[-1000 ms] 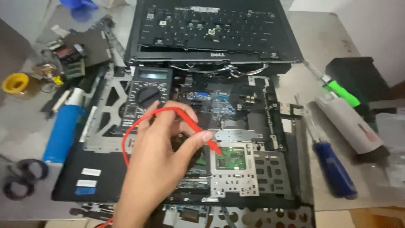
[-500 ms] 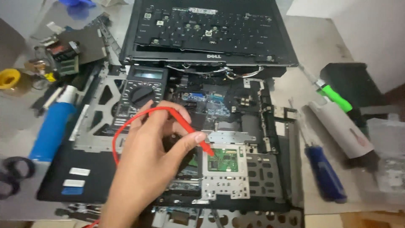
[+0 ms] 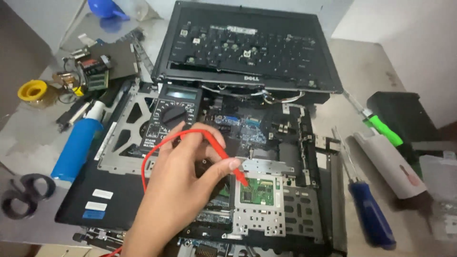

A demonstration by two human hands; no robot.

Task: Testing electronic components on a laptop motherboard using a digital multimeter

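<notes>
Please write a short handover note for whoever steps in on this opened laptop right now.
Left hand: pinches the red probe, tip on the small green board in the opened laptop.
Right hand: not in view.
Multimeter lies on the chassis, upper left; its red lead loops round the hand.
Blue screwdriver and green screwdriver lie to the right.
Done: laptop opened, probe placed. Left: no black probe visible.

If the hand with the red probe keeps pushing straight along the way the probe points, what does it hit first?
The left hand aims its red probe down and to the right; the tip sits at, or just above, the small green circuit board in the open laptop. That board comes first, though depth at the tip is unclear.
</notes>
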